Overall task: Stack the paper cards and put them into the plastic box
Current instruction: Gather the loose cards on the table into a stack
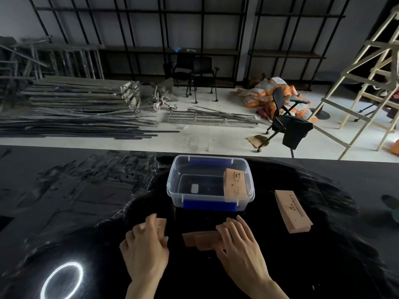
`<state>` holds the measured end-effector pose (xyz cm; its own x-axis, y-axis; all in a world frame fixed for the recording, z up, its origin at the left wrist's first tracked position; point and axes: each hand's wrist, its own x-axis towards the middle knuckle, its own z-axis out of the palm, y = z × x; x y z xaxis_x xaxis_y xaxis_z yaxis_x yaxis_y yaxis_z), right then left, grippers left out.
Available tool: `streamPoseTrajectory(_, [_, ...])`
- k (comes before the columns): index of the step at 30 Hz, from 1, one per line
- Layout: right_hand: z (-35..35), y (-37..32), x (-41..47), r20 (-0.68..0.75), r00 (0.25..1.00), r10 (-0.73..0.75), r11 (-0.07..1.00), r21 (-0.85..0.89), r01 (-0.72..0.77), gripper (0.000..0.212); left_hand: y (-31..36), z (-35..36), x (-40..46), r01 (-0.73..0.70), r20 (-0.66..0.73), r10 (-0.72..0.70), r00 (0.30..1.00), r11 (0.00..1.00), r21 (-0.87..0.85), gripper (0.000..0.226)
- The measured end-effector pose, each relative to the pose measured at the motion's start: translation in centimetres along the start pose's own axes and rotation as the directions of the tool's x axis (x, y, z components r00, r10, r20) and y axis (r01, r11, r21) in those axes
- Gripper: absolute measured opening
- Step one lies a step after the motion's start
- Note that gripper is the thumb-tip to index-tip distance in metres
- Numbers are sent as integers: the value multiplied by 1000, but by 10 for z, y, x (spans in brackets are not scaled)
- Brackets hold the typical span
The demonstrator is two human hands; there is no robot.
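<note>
Brown cards (201,240) under right hand (239,244)

Print on the paper cards (235,184) is illegible.

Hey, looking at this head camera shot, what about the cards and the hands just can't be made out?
- Cards under the left hand: mostly covered by it; count unclear.
- Cards under the right hand: fingers hide their right ends.
- Print on the cards in the plastic box: too small to read.
- Fanned stack on the right: count unclear.
</note>
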<state>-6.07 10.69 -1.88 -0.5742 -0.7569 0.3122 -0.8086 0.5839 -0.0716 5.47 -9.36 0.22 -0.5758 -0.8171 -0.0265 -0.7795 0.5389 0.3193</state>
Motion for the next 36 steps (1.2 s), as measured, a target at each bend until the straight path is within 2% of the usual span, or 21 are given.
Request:
streamPoseTrajectory(3, [1, 2, 1, -56, 997, -54, 999, -6, 54, 41, 3, 0, 4, -84, 85, 111, 990, 960, -267, 77])
streamPoseTrajectory(6, [0, 1, 1, -54, 997, -49, 999, 1, 49, 44, 11, -6, 5, -170, 95, 260, 961, 825, -539, 73])
streamPoseTrajectory(7, [1, 1, 1, -44, 998, -49, 999, 20, 50, 50, 18, -11, 5, -206, 70, 299, 952, 791, -576, 67])
streamPoseTrajectory(9, [3, 2, 1, -37, 999, -8, 998, 65, 10, 73, 34, -16, 6, -284, 43, 385, 922, 748, -600, 53])
streamPoseTrajectory(11, [6, -2, 3, -24, 998, 58, 986, 156, -53, 83, 44, -20, 9, -326, 90, 477, 874, 714, -620, 53])
streamPoseTrajectory(14, [-1, 6, 1, -12, 1000, 22, 995, 101, -21, 66, 66, -23, 7, -333, 196, 557, 807, 703, -628, 56])
streamPoseTrajectory(16, [-4, 11, 4, -6, 1000, -14, 1000, 25, 14, 60, 72, -24, 8, -225, 255, 559, 789, 649, -727, 56])
streamPoseTrajectory(18, [-23, 75, -22, -35, 989, 145, 989, 1, -145, 55, 151, 1, 2, -185, 320, 677, 663, 562, -806, 53])
streamPoseTrajectory(19, [-26, 76, -19, -44, 987, 153, 988, 7, -153, 53, 150, -3, 1, -161, 334, 650, 683, 580, -799, 49])
streamPoseTrajectory(20, [-28, 82, -18, -24, 988, 153, 988, -14, -153, 51, 153, -4, 2, -218, 318, 639, 700, 616, -757, 47])
streamPoseTrajectory(23, [-28, 79, -17, -39, 990, 135, 991, 27, -134, 51, 154, -4, -2, -478, 393, 671, 629, 732, -486, 51])
streamPoseTrajectory(25, [-25, 75, -16, -17, 991, 130, 991, 11, -130, 71, 158, 1, -5, -626, 482, 669, 566, 729, -277, 55])
streamPoseTrajectory(27, [-26, 81, -16, -58, 981, 184, 981, -46, -186, 93, 166, 9, -8, -675, 431, 688, 584, 707, -213, 45])
streamPoseTrajectory(28, [-30, 79, -14, -97, 971, 217, 975, -14, -220, 99, 163, 11, -10, -648, 405, 679, 612, 724, -235, 40])
streamPoseTrajectory(30, [-50, 141, -40, -106, 884, 455, 875, 236, -422, 105, 230, 30, -37, -582, 335, 670, 663, 742, -333, 33])
streamPoseTrajectory(31, [-54, 143, -39, -133, 834, 536, 804, 383, -455, 105, 228, 31, -37, -484, 321, 646, 693, 746, -457, 30])
streamPoseTrajectory(32, [-57, 146, -38, -150, 771, 619, 716, 509, -477, 106, 230, 32, -37, -375, 317, 640, 700, 707, -599, 27])
streamPoseTrajectory(34, [-62, 138, -42, -4, 631, 776, 413, 759, -504, 108, 233, 34, -39, -180, 341, 588, 733, 651, -737, 24])
streamPoseTrajectory(35, [-63, 132, -40, 90, 600, 795, 257, 846, -467, 99, 233, 35, -40, -82, 366, 546, 754, 630, -772, 25])
streamPoseTrajectory(36, [-61, 130, -37, 165, 587, 793, 123, 900, -419, 79, 235, 35, -42, -3, 395, 516, 760, 610, -792, 28])
